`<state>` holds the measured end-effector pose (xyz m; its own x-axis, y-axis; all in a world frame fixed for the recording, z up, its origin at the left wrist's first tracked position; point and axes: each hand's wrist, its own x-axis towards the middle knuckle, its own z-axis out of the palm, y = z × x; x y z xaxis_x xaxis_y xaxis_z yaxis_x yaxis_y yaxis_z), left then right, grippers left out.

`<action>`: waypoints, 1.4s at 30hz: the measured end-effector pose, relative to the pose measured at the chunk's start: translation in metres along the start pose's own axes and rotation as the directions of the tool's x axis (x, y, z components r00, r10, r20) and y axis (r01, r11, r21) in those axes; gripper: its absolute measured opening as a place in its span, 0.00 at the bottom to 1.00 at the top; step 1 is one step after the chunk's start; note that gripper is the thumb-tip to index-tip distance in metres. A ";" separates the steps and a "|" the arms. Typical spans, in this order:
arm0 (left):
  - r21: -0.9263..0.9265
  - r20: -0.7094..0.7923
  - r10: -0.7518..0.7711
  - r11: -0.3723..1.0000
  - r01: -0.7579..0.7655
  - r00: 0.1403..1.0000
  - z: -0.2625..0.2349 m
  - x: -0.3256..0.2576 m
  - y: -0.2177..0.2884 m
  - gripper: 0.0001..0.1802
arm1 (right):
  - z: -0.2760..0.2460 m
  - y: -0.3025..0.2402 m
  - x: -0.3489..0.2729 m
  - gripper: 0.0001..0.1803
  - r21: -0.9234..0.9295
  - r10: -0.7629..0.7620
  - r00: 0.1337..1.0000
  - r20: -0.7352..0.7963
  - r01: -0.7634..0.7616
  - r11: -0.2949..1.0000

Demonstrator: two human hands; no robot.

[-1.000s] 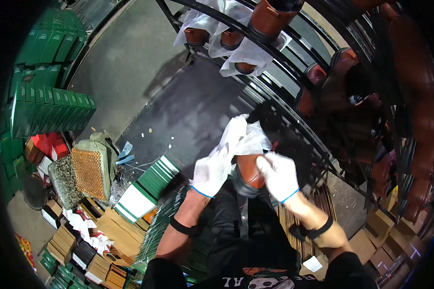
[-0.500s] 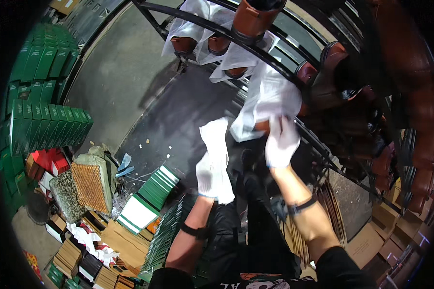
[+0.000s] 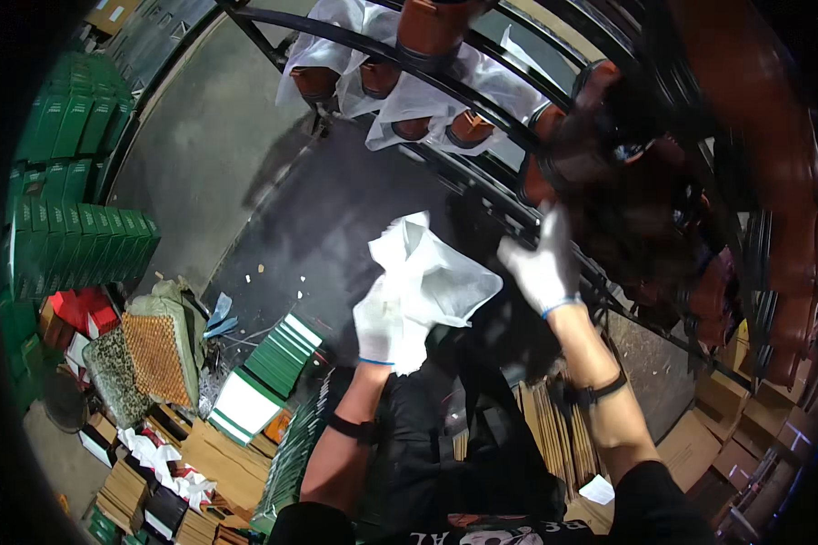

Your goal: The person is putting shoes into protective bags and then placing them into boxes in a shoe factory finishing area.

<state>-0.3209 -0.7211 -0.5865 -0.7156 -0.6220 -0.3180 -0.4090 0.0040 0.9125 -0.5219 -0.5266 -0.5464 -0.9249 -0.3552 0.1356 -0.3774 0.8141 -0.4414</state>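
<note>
My left hand (image 3: pixel 377 327), in a white knit glove, is closed around several thin white wrapping sheets (image 3: pixel 450 277) that fan out above it, in front of my legs. My right hand (image 3: pixel 545 268), gloved the same way and slightly blurred, is empty with thumb and fingers apart, beside the black metal rack (image 3: pixel 482 195). Several brown leather boots, only partly visible, stand on the rack; one unwrapped boot (image 3: pixel 432 32) is at the top. White translucent sheets (image 3: pixel 345 86) drape several others, including a wrapped boot (image 3: pixel 470 129) nearest my hands.
Stacked green boxes (image 3: pixel 82 236) line the left. Flattened green-and-white cartons (image 3: pixel 273 372), cardboard sheets (image 3: pixel 232 459) and a woven orange-brown cushion (image 3: pixel 159 359) lie at lower left. Brown cartons (image 3: pixel 700 445) are at lower right. More brown boots (image 3: pixel 786 254) fill the right side.
My right hand has let go of the sheet-covered boot at the rack and opened. That boot now sits farther in on the rack. The sheets in my left hand have spread out to the right.
</note>
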 end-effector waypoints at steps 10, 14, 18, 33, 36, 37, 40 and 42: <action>0.237 -0.151 0.139 0.966 -0.100 0.979 0.047 -0.045 -0.057 0.18 | -0.123 0.015 -0.049 0.13 0.519 0.109 0.921 0.374 -0.306 0.798; 0.187 -0.137 0.173 0.971 -0.146 0.975 0.068 -0.067 -0.045 0.16 | -0.204 -0.015 -0.111 0.15 0.519 0.478 0.596 0.646 -0.801 0.297; 0.116 0.069 -0.088 0.990 0.080 0.994 0.061 -0.100 -0.035 0.15 | -0.144 -0.007 -0.107 0.14 0.411 0.040 0.736 0.676 -0.422 0.808; 0.524 0.386 0.421 0.632 -0.571 0.821 0.065 -0.083 0.017 0.32 | -0.105 0.002 -0.123 0.07 0.382 -0.481 0.742 0.467 0.321 0.867; 0.456 0.291 0.402 0.739 -0.496 0.868 0.061 -0.089 0.009 0.29 | -0.097 0.000 -0.112 0.06 0.295 -0.504 0.559 0.658 0.425 0.856; 0.311 0.217 0.400 0.836 -0.452 0.890 0.060 -0.087 0.010 0.28 | -0.099 0.002 -0.103 0.05 0.256 -0.476 0.637 0.606 0.410 0.875; 0.393 0.365 0.379 0.765 -0.510 0.850 0.064 -0.083 0.015 0.29 | -0.095 0.004 -0.116 0.07 0.314 -0.473 0.488 0.733 0.374 0.872; 0.560 0.479 0.286 0.629 -0.540 0.830 0.061 -0.086 0.024 0.29 | -0.091 0.007 -0.110 0.10 0.291 -0.442 0.620 0.648 0.335 0.896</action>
<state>-0.3036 -0.6199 -0.5524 -0.9820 -0.1404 -0.1261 -0.1882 0.7768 0.6010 -0.4269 -0.4398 -0.4834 -0.3762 -0.8780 -0.2959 -0.6348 0.4769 -0.6079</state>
